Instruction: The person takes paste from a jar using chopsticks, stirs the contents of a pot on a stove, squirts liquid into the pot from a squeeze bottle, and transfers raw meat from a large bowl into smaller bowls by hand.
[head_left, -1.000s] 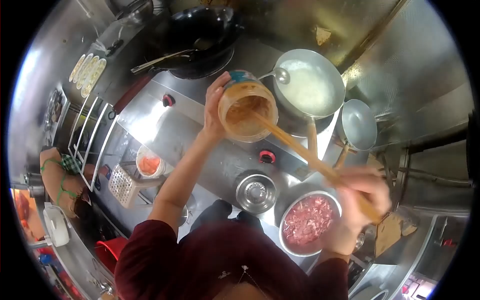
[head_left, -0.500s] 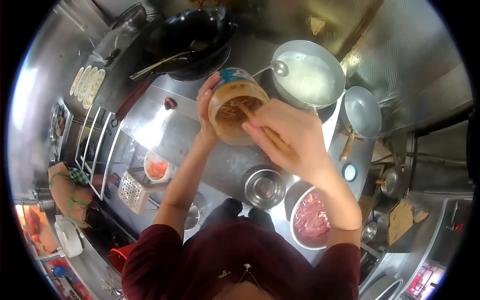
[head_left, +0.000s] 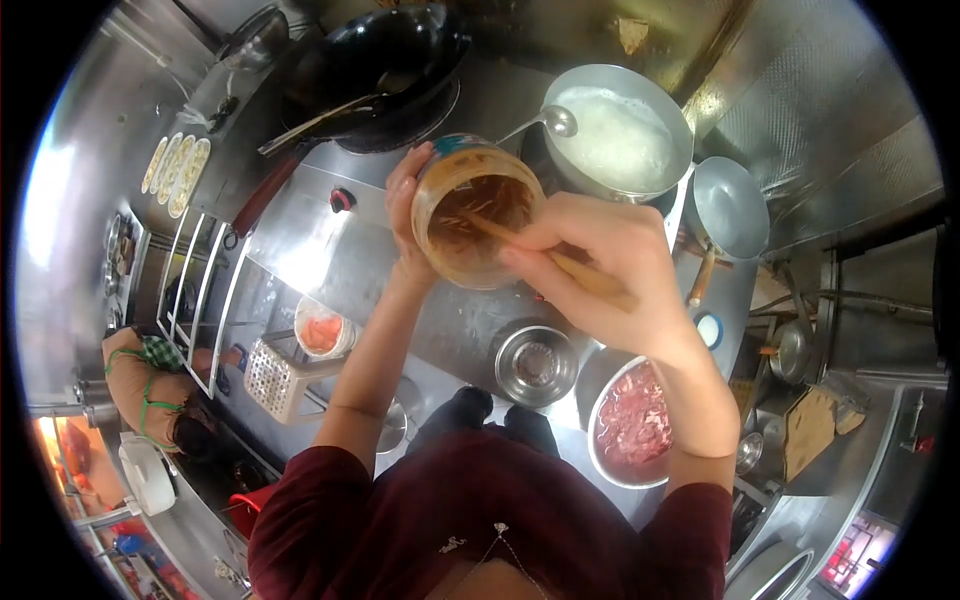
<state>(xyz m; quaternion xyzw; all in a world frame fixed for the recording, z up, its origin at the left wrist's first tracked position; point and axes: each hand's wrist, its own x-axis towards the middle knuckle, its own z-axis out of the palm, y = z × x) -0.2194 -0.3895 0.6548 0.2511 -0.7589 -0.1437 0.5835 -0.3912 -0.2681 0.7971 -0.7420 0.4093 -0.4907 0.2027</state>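
My left hand is wrapped around the side of a wide-mouthed jar, tilted so its opening faces me. Brown paste coats the inner walls of the jar, and part of a blue-green label shows near its upper edge. A wooden stick-like utensil is gripped in my right hand, its thin end reaching into the jar. The tip of the utensil is lost in the brown contents, so its exact kind is unclear. Just behind the jar, a metal ladle rests at the edge of a pot of whitish liquid.
A black wok stands at the back left, a smaller pan at the right. Below are a metal bowl, a basin of raw meat and a stool. Another person bends at far left.
My right hand has shifted slightly right, moving the wooden utensil inside the jar. The jar's mouth is turned a little more toward me. The camera view has shifted slightly.
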